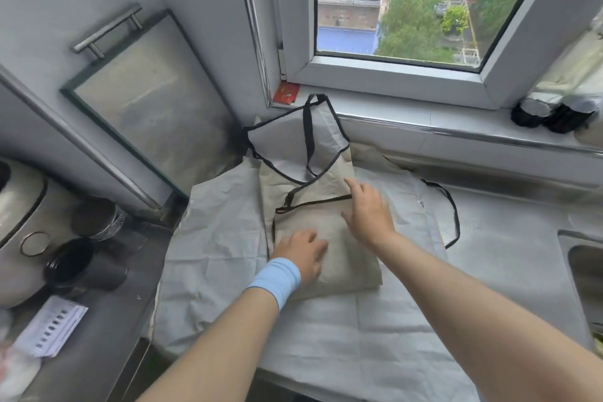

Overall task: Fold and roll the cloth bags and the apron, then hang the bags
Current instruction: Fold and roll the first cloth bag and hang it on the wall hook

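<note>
A folded beige cloth apron with black piping (321,235) lies in the middle of a steel kitchen counter (509,238), on top of a larger pale grey cloth bag (342,320) that is spread flat and reaches the counter's near edge. The apron's bib and black neck strap (308,137) run up against the white window sill (424,122) at the counter's far edge. A thin black loop handle (453,209) curls out from the spread cloth toward the right.

The left hand (301,254), with a light blue band on its wrist (277,281), lies palm down on the apron's lower left part, fingers spread and flat, gripping nothing. The right hand (367,212) presses on the apron's right edge, fingers extended and loose, clasping nothing.

Crowding the left end of the counter are a metal-framed board (146,108) leaning against the wall, a steel rice cooker (19,232), a dark jar (70,263), a glass jar (96,217) and a white printed paper slip (52,326). A steel sink rim (577,238) borders the right end. Two black-based jars (551,114) stand on the sill's right part, and a small red packet (286,93) sits in its left corner.
</note>
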Demonstrator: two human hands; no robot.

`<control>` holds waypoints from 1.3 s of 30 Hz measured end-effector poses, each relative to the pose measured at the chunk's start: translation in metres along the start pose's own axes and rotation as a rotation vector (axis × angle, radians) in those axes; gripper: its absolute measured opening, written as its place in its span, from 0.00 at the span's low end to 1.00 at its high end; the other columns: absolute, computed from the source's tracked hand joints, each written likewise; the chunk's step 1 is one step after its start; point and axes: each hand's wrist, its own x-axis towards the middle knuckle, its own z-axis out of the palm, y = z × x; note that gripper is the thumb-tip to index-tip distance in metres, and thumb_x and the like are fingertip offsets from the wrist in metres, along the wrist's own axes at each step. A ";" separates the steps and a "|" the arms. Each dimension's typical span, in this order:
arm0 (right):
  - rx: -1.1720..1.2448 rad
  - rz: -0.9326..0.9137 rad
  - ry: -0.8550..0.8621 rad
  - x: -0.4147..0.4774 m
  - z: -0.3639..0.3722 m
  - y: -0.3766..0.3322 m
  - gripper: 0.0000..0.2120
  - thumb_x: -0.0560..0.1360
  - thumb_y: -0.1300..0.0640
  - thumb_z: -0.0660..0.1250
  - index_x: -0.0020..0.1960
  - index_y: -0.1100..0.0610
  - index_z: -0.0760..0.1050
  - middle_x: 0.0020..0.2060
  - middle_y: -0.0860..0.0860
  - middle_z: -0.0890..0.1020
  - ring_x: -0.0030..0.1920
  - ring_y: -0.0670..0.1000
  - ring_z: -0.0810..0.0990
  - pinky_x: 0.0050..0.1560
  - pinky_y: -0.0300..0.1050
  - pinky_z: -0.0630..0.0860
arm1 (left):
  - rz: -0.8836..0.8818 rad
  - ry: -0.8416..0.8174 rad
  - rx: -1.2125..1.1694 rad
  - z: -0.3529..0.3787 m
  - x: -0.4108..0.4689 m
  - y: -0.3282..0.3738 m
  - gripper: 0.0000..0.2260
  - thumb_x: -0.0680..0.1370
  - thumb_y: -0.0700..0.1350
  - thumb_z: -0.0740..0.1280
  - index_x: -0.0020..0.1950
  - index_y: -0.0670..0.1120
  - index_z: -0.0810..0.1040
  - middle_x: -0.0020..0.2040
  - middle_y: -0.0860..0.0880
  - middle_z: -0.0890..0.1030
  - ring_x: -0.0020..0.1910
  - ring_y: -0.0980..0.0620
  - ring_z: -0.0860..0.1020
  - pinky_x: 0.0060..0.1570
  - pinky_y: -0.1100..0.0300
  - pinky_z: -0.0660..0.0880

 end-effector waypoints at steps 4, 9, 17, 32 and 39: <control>-0.199 -0.209 -0.014 -0.028 0.018 0.019 0.31 0.73 0.58 0.67 0.74 0.50 0.64 0.73 0.53 0.65 0.70 0.56 0.65 0.66 0.50 0.64 | -0.192 -0.240 0.050 0.021 0.003 -0.014 0.30 0.79 0.59 0.56 0.78 0.58 0.48 0.80 0.51 0.41 0.78 0.45 0.42 0.74 0.43 0.47; -0.362 -0.487 -0.225 -0.061 0.028 0.040 0.31 0.75 0.45 0.63 0.75 0.50 0.63 0.76 0.55 0.62 0.75 0.58 0.62 0.70 0.53 0.62 | -0.160 -0.063 0.085 0.024 0.004 -0.020 0.30 0.79 0.57 0.59 0.78 0.55 0.52 0.80 0.48 0.46 0.78 0.45 0.46 0.75 0.46 0.47; -0.631 -0.680 -0.235 -0.078 0.028 0.039 0.14 0.69 0.47 0.67 0.52 0.49 0.78 0.53 0.51 0.79 0.48 0.55 0.79 0.43 0.49 0.75 | 0.041 -0.039 0.052 0.043 -0.023 -0.006 0.24 0.75 0.58 0.64 0.70 0.56 0.67 0.73 0.51 0.63 0.71 0.47 0.62 0.66 0.50 0.63; -0.396 -0.497 -0.205 -0.090 -0.005 0.017 0.13 0.72 0.58 0.61 0.52 0.49 0.79 0.46 0.49 0.83 0.47 0.57 0.81 0.38 0.44 0.68 | -0.132 0.030 -0.109 0.014 -0.050 0.008 0.23 0.73 0.37 0.62 0.64 0.58 0.71 0.62 0.53 0.76 0.58 0.47 0.76 0.55 0.55 0.74; -0.223 -0.040 -1.001 -0.103 -0.025 0.000 0.10 0.67 0.56 0.64 0.44 0.47 0.81 0.38 0.45 0.82 0.37 0.54 0.82 0.38 0.38 0.78 | -0.147 -0.625 -0.279 -0.006 -0.061 0.027 0.18 0.72 0.47 0.72 0.62 0.53 0.78 0.60 0.52 0.80 0.52 0.51 0.78 0.55 0.56 0.76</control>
